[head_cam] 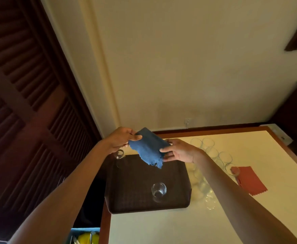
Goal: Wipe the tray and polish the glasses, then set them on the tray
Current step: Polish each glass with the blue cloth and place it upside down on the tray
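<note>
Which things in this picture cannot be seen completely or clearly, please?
Head view only:
1. Group of clear drinking glasses right of the dark brown rectangular tray: the right arm covers several; count unclear.
2. Clear glass under the left hand: partly hidden.
3. Blue bin with yellow contents: cut by the bottom edge.

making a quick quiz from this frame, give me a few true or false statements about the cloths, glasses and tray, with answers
1. Both hands hold the blue cloth. True: the left hand and the right hand pinch opposite edges.
2. The red cloth lies on the tray. False: it lies on the table, right of the tray.
3. A glass stands on the tray. True.
4. Every glass is on the tray. False: a cluster of glasses stands on the table beside it.
5. The blue cloth lies flat on the tray. False: it is held in the air above it.
</note>
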